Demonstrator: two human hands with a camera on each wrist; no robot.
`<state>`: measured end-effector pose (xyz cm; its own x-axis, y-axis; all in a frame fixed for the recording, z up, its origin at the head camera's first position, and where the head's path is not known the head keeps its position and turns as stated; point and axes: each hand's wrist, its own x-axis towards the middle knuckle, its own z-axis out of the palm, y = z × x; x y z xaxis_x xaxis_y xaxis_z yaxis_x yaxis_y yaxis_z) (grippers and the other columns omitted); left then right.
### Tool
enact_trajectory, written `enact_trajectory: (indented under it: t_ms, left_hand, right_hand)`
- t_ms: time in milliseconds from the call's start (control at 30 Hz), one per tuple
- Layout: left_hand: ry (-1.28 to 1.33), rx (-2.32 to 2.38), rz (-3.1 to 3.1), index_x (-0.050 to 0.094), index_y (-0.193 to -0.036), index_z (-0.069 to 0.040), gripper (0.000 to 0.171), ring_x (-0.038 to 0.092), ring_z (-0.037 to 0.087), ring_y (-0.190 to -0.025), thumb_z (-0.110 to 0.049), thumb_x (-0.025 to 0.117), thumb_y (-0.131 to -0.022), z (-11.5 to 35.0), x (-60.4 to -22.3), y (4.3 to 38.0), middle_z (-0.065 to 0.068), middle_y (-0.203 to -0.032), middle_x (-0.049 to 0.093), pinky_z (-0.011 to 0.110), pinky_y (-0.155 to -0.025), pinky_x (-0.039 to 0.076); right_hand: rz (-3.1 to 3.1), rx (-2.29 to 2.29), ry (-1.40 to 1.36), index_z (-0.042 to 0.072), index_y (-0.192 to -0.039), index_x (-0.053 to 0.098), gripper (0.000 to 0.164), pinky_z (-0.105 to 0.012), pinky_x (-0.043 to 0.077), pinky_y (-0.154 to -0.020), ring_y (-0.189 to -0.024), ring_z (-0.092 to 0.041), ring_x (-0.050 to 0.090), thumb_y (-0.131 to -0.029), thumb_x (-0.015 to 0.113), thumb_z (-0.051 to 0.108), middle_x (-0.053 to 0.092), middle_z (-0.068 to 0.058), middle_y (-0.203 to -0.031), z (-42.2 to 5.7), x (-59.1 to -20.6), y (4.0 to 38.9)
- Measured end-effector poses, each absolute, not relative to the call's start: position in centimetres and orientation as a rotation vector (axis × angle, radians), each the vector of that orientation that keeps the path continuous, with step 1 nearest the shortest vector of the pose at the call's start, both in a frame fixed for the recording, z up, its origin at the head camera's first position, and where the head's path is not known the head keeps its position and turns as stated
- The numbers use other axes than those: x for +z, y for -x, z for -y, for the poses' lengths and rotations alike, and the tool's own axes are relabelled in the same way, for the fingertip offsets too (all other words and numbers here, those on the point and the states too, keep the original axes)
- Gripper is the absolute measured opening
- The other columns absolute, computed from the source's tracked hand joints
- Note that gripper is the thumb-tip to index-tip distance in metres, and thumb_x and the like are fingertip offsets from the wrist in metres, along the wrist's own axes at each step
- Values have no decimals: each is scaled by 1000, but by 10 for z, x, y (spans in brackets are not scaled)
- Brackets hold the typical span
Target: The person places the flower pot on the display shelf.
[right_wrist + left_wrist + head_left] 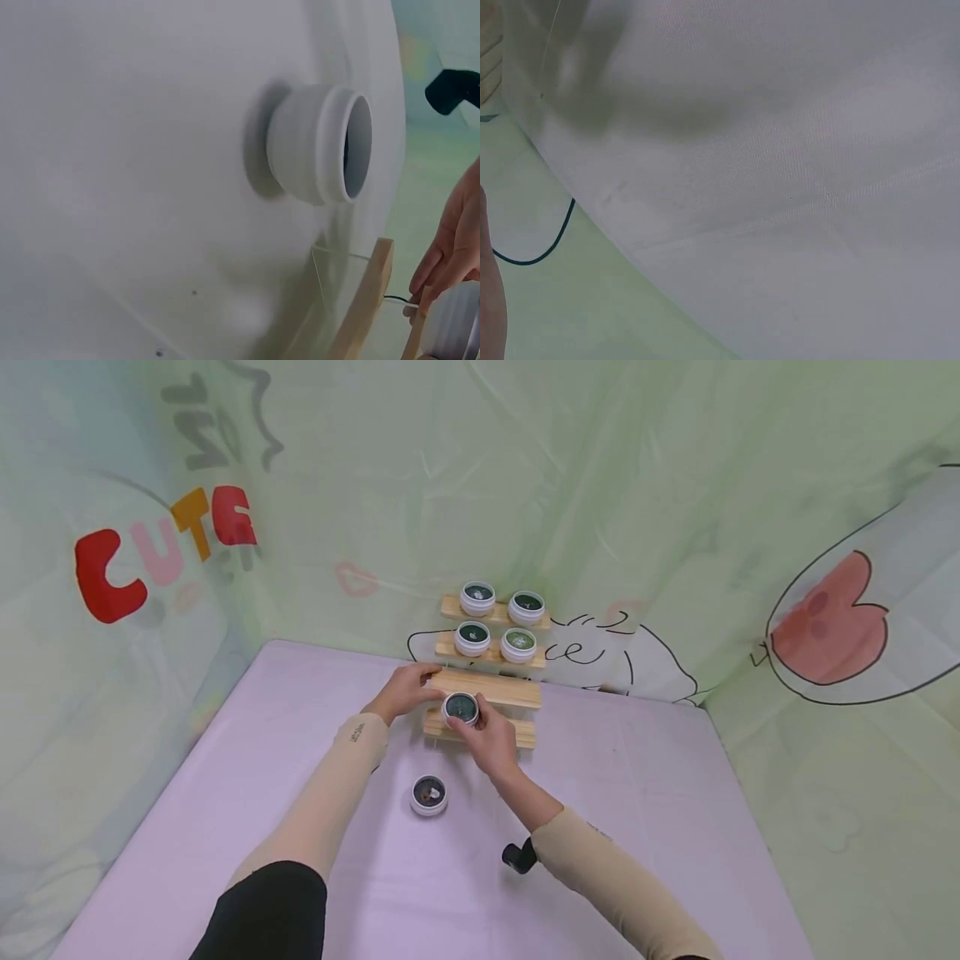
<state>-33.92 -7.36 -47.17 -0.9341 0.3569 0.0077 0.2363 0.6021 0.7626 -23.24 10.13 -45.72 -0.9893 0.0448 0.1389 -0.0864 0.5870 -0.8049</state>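
Observation:
A tiered wooden rack (487, 689) stands at the back of the table. My left hand (403, 692) grips the left end of its second-lowest shelf, thumb in front and fingers behind; the right wrist view also shows the left hand (457, 236) at the shelf end. Over the lower shelves, my right hand (491, 739) holds a round white jar (461, 708) with a dark green top by its sides. Another white jar (429, 795) with a dark top stands upright on the table in front of the rack; the right wrist view shows this jar (319, 146) from the side.
Several white jars with green tops, among them one light green jar (519, 645), stand in pairs on the upper two shelves. The lilac-covered table (637, 793) meets printed cloth walls (637, 485) behind and at both sides. A black camera piece (519, 857) juts from my right sleeve.

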Motion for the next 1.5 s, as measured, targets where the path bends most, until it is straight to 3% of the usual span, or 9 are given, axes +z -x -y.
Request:
enact_trajectory:
  t_ms: [167,400,700,1033,1300,1500]
  left_hand:
    - [-493,1221,-2697,52,-140,-1,58,52,31,-127,-21,73,-89,72,-473,340,16,-141,52,38,-107,45]
    - [-490,1226,-2699,52,-139,-2,59,52,30,-127,-24,74,-89,72,-476,342,15,-141,53,37,-107,45]
    - [-531,1248,-2679,52,-138,3,57,52,31,-126,-18,74,-89,73,-472,339,18,-139,54,37,-108,44]
    - [-510,1242,-2677,52,-139,1,59,51,30,-128,-21,75,-88,73,-469,339,16,-141,53,37,-109,43]
    - [-538,1249,-2700,53,-138,2,60,52,31,-127,-22,76,-88,72,-471,340,17,-139,54,37,-108,44]
    - [-540,1242,-2700,53,-137,2,60,52,30,-127,-22,76,-87,73,-473,341,16,-139,55,36,-108,44]
  right_hand:
    - [2636,1409,-27,-4,-142,46,71,-37,51,-99,-122,-25,57,-87,75,30,54,-19,-138,-101,-452,247]
    - [2607,1390,-27,1,-133,57,57,-39,54,-92,-107,-24,62,-88,74,31,66,-15,-122,-99,-451,265]
    - [2653,1363,12,-3,-144,44,71,-41,50,-101,-120,-29,57,-90,71,36,59,-20,-132,-96,-453,280]
    - [2647,1359,42,-3,-135,53,61,-42,52,-94,-109,-30,61,-91,69,36,65,-21,-119,-91,-450,290]
    - [2625,1314,58,-4,-141,48,67,-43,50,-99,-116,-34,59,-91,70,35,62,-24,-126,-90,-448,292]
    - [2610,1303,38,-3,-133,56,59,-44,52,-93,-107,-34,63,-90,71,35,67,-22,-116,-90,-451,294]
